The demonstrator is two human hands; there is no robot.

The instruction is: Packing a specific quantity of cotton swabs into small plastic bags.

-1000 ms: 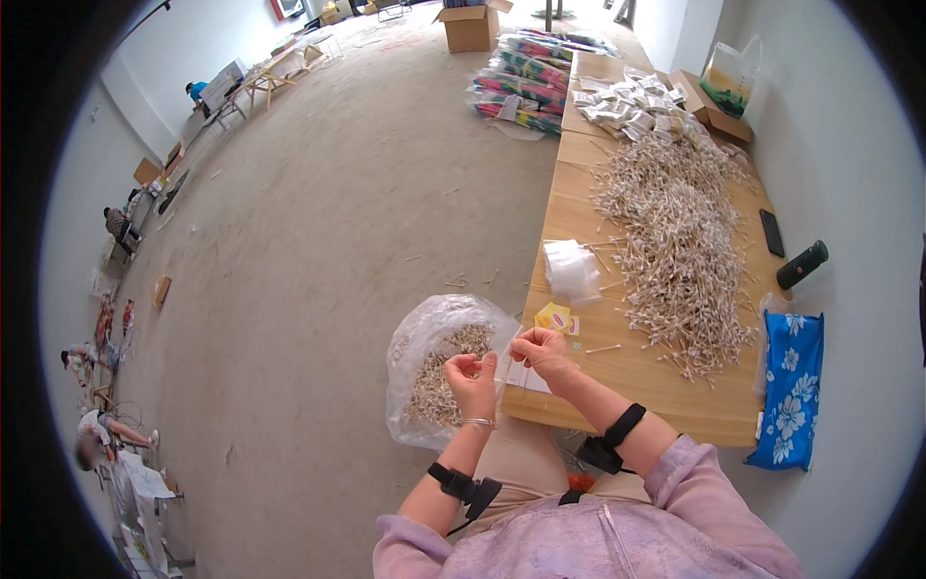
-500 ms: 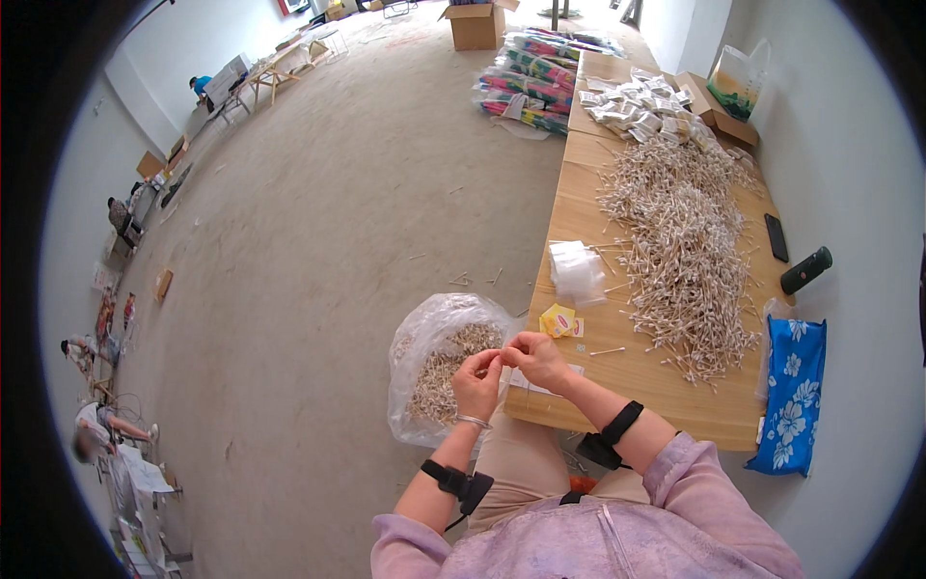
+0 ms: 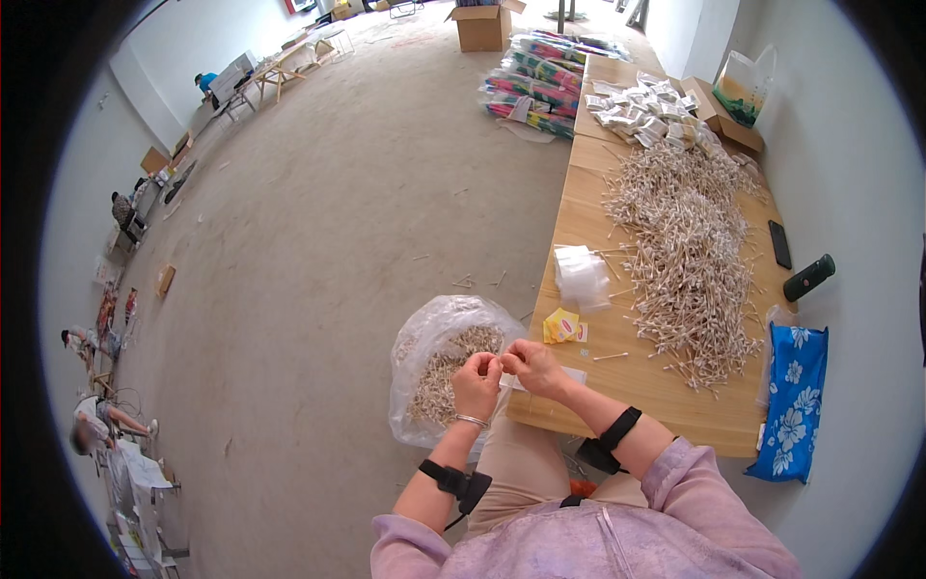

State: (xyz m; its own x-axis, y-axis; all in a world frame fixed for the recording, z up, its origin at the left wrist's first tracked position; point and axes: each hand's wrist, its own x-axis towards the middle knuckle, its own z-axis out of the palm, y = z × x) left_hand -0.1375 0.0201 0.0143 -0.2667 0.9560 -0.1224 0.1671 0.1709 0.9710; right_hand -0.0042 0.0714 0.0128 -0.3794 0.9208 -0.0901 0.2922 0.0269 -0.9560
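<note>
**Left hand and right hand pinched close by a bag of cotton swabs**

We enter first one pale purple shirt and one pair of beige trousers. Black strap on the left forearm, with dark box; matching strap on the right. One silver-coloured bracelet, left wrist.

Left hand: fingers curled, thumb and fingertips drawn narrow. Right hand: likewise narrow, its tips meeting or nearly meeting the left's. We cannot tell what, if anything, sits between them.

Clear plastic bag, open-mouthed, beyond and just left of the hands; the swabs lie loose inside. White sheet, partly hidden by the right hand, at the near left corner of a wood-topped table.

On that table we count: yellow cards; single swab; clear sleeves, stacked; large heap of loose swabs. At its right edge, one blue package, white-flowered; dark green cylinder, lying tilted; black phone.

Farther along: white packets, piled; open carton; translucent container, green within. Past the table's left side, multicoloured wrapped bundles; beyond them, a brown box. Across the floor, we note a blue-topped person by a folding table.
</note>
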